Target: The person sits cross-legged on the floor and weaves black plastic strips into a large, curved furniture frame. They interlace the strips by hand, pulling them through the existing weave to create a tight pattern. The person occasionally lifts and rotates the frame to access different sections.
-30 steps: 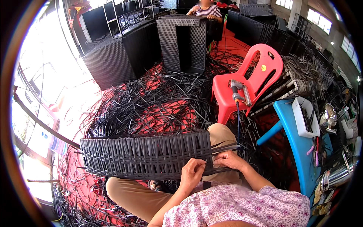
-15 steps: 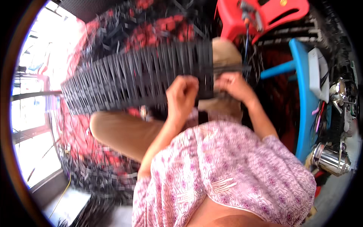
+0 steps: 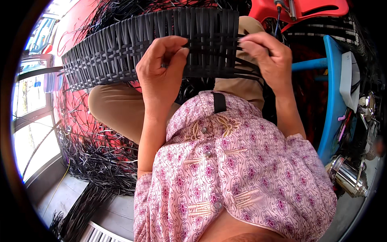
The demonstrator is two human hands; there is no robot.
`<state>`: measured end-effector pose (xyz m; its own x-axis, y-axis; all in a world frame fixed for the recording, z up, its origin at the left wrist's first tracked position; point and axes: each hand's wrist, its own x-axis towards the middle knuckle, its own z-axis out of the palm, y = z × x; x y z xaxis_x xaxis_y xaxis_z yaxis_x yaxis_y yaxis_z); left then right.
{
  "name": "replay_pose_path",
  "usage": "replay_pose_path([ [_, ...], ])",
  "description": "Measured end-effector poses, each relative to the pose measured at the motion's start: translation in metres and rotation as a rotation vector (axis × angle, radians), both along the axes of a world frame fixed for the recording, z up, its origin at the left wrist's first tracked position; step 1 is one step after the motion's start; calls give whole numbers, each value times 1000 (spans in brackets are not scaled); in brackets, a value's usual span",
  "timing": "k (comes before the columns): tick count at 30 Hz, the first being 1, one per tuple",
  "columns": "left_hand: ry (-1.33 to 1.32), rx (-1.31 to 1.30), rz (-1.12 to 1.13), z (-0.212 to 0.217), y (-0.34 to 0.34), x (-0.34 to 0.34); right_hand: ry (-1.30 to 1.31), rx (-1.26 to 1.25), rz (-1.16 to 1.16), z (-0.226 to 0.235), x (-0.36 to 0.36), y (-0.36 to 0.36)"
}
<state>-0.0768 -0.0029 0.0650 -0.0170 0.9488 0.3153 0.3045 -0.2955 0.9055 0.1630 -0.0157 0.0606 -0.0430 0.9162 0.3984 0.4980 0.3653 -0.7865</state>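
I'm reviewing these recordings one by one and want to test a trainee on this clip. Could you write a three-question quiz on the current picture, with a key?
1. Multiple choice: which hand is nearer the right edge of the black woven panel?
A. The left hand
B. The right hand

2. True or false: the red chair stands to the left of the woven panel.

3. Fill in the colour: many thin ____ strips lie over the red floor.

Key: 1. B. 2. False; it shows at the upper right. 3. Black.
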Motion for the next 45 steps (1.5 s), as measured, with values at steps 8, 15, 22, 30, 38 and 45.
replay_pose_path([
  [8,122,208,-139,36,-7,15,431,-336,514,-1,-40,15],
  [15,-96,45,-244,22,1,23,563,-480,371,0,-23,3],
  [22,-283,-269,-265,-20,14,22,495,-458,114,-15,-4,-10],
  [30,568,53,-44,-65,-6,44,181,-224,69,-46,-9,-15],
  [38,764,-56,-36,-64,-3,55,289,-320,24,-65,-9,-12],
  [45,746,-120,-25,-61,1,58,288,-404,57,-66,-6,-14],
])
